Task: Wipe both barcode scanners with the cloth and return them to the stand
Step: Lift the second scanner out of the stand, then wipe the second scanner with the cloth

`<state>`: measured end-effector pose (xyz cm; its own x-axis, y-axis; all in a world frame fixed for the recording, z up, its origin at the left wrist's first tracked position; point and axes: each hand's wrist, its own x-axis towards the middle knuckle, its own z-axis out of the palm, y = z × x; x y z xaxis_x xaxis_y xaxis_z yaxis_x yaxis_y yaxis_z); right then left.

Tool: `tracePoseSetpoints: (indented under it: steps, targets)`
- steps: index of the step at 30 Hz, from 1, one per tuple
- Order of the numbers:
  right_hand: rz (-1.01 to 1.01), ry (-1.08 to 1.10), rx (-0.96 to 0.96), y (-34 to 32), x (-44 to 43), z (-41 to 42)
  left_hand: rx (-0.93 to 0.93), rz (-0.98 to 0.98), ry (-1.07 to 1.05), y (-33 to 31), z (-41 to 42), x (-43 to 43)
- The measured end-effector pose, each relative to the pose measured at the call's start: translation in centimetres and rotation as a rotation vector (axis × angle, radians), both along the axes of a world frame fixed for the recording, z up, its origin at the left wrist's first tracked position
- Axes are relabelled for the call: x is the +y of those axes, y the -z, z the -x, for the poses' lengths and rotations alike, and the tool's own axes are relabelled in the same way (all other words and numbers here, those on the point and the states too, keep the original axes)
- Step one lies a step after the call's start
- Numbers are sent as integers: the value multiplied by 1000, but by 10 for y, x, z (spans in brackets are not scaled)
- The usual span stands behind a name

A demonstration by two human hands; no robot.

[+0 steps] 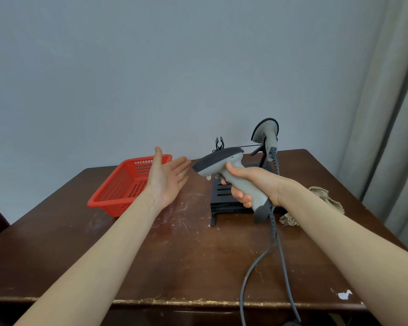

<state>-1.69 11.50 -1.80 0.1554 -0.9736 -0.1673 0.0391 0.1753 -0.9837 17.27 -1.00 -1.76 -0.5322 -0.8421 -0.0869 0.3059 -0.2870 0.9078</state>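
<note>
The scuffed brown tabletop (174,255) carries a red basket (114,184) near its far-left corner, a black stand (222,204) mid-back, and a crumpled cloth (322,192) toward the right edge.

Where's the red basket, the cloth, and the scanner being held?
Red basket (106,207): head view, on its near wall.
Cloth (327,196): head view, on its crumpled upper part.
Held barcode scanner (218,160): head view, on the dark top of its head.

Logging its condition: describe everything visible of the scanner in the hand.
The scanner is pistol-shaped, light grey plastic with a dark grey head and butt. The right hand grips its handle, with the head pointing left toward the open left hand. A grey cable hangs from its butt toward the table.
</note>
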Motion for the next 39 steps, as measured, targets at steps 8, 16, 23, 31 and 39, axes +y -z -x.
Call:
tracePoseSetpoints:
  steps: [8,16,23,31,39]
  targets:
    - [46,69,-75,0,-2,-1,-39,-33,-60,5,4,8]
    - [41,334,-345,-7,-8,-3,-320,207,-86,3,34,44]
    - [83,546,-309,-26,-12,-1,-454,520,142,-31,73,79]
    - [34,700,-249,-47,-7,15,-406,444,210,-36,106,89]
    - [83,805,16,-47,2,43,-292,359,145,-38,126,98]
